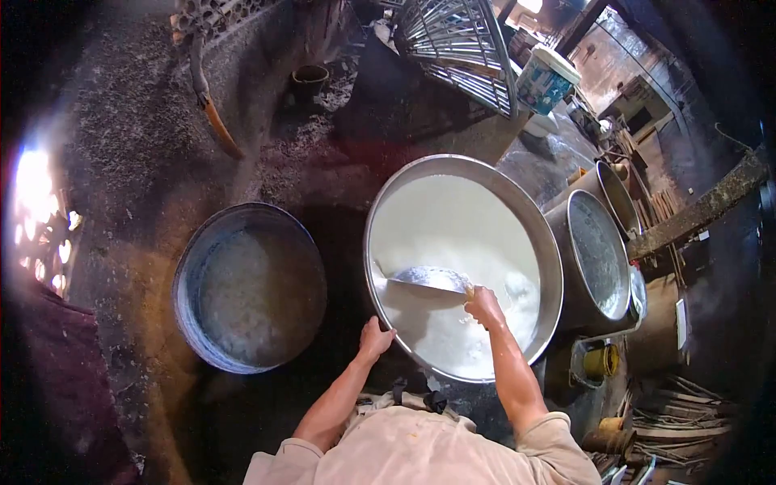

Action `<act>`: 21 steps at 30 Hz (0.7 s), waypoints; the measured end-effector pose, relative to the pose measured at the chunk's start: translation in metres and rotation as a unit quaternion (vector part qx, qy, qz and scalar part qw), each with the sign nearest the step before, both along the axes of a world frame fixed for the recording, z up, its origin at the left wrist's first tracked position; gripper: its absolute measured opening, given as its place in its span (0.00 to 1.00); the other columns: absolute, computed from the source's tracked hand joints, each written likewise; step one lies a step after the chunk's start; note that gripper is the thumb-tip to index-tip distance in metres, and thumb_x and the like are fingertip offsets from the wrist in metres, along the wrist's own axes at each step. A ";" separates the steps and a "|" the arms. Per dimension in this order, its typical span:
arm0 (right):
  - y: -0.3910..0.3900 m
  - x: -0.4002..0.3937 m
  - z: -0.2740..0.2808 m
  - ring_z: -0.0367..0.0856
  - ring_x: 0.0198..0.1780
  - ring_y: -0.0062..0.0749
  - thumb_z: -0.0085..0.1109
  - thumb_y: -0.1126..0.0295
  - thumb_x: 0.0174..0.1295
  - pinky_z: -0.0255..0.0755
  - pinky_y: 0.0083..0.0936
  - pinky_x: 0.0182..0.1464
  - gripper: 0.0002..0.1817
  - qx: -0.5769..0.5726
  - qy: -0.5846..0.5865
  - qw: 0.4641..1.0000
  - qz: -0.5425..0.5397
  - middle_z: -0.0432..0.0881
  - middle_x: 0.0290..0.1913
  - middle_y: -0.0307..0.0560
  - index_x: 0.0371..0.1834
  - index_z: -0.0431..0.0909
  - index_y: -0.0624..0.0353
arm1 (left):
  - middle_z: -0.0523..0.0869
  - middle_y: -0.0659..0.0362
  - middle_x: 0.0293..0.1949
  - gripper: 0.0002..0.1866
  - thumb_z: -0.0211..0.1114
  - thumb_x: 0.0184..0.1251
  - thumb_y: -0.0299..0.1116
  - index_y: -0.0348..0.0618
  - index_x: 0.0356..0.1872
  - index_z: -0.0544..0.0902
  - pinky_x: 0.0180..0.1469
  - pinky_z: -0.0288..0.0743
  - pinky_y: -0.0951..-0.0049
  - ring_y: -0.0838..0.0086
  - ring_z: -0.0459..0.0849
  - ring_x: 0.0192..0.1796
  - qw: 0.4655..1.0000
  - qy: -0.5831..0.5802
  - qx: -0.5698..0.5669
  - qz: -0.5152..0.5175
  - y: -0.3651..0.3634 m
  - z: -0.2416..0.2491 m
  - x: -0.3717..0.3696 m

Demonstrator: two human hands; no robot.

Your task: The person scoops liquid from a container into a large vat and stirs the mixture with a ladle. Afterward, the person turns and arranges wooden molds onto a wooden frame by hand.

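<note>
I am leaning over the big steel basin (541, 242), which is sitting right in front of me and is filled nearly to the brim with a white, milky liquid (453, 226). My right hand (483, 307) is closing in a fist around the near end of a metal ladle (428, 279), whose broad shallow bowl is lying at the surface of the liquid, pointing away to my left. My left hand (375, 338) is resting on the near rim of the basin, fingers curled over the edge, though I cannot tell whether they are truly clamping it or only steadying it. The ladle is looking stiff and fairly light by itself, but I am judging that a full scoop will be pulling down at the far end, so holding far back on the handle will be asking for a firm wrist; the wet metal is likely slick too. The basin, this full, is surely far too heavy and sloshy to shift by one rim. To my left a darker round pan (190, 275) is standing with a pale, grainy mass in it, well apart from the basin. To my right two tall metal drums (566, 267) are standing just beside the basin, and a painted bucket (546, 81) is sitting farther back.
</note>
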State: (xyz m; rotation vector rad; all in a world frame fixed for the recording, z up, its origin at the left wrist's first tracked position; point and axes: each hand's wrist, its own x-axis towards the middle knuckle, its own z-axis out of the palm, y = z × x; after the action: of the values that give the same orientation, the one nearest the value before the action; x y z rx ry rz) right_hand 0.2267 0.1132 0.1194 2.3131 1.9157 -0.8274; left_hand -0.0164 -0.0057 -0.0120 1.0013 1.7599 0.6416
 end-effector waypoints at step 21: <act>-0.147 0.169 0.051 0.84 0.43 0.56 0.59 0.72 0.46 0.77 0.45 0.47 0.16 -0.044 -0.150 0.985 0.067 0.83 0.37 0.67 0.39 0.81 0.67 | 0.84 0.44 0.46 0.24 0.71 0.48 0.32 0.32 0.47 0.78 0.53 0.75 0.63 0.55 0.82 0.53 0.993 -0.084 0.031 0.079 0.001 -0.023 0.003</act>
State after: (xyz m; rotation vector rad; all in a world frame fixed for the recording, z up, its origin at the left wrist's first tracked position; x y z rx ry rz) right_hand 0.3961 -0.0338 0.1702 2.0891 1.8400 -0.5063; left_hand -0.0130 -0.0045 -0.0353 0.8288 1.6902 0.8601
